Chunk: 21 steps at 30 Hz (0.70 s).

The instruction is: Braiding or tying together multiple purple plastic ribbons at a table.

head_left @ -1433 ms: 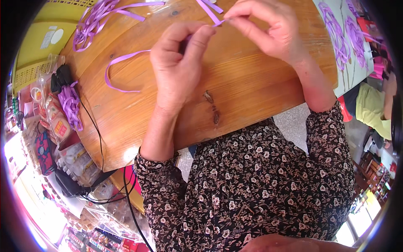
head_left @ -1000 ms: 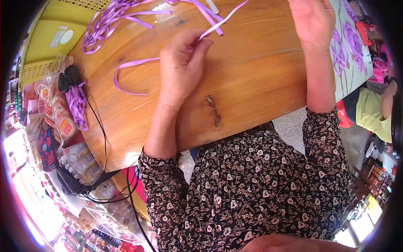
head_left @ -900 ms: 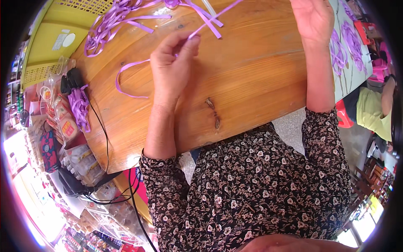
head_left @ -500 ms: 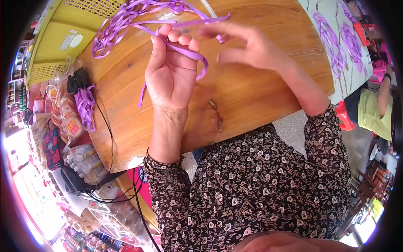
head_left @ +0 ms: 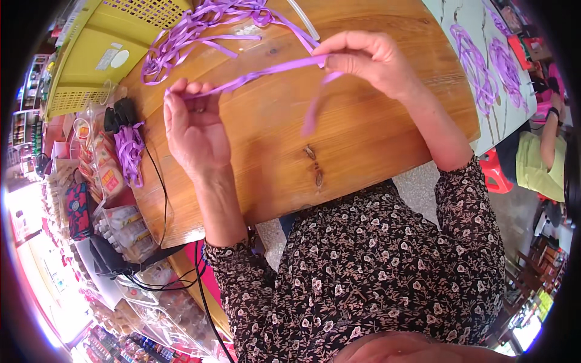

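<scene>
A length of purple ribbon point(head_left: 260, 74) is stretched between my two hands above the wooden table point(head_left: 363, 145). My left hand point(head_left: 193, 130) pinches one end near the table's left side, palm up. My right hand point(head_left: 372, 60) pinches the other end, and a short tail of ribbon hangs down below it. Behind the hands, at the far edge of the table, lies a loose heap of purple ribbon point(head_left: 200, 24).
A yellow plastic basket point(head_left: 103, 54) stands at the far left. A purple ribbon bundle point(head_left: 129, 151), a black cable and small packets lie along the left table edge. Purple ribbon flowers point(head_left: 475, 66) lie on a pale table at right, where another person point(head_left: 544, 157) sits.
My hands, close together half a second ago, have moved apart. The ribbon that was looped over my left hand is now pulled out straight between both hands.
</scene>
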Tool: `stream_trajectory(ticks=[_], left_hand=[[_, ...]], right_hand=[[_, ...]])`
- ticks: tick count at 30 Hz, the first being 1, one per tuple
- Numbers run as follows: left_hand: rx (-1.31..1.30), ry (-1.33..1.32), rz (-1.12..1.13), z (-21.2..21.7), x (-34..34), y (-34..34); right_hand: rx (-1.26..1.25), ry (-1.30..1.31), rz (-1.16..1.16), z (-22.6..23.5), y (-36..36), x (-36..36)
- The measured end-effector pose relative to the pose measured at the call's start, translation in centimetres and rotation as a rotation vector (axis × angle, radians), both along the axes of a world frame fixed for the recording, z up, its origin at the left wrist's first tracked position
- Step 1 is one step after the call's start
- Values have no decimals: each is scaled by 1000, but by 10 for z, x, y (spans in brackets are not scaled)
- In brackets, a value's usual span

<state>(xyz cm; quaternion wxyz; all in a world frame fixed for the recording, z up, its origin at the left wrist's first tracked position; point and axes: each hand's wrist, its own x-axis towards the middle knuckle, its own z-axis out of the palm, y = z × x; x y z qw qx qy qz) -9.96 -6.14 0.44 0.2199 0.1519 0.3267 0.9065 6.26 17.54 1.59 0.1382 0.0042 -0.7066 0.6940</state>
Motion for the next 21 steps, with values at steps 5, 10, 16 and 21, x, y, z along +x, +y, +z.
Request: stream_trajectory(ticks=[5,10,16,21], left_hand=[[-608,138,419,-17,-13,-32],[-818,400,775,-17,14,-9],[-582,902,128,-11,66,59],[-504,388,-280,-12,71,81]], right_hand=[[124,42,-60,8,9,-1],[628,89,-65,2,7,0],[768,348,-114,2,-17,-4],[712,264,-244,11,-10,0]])
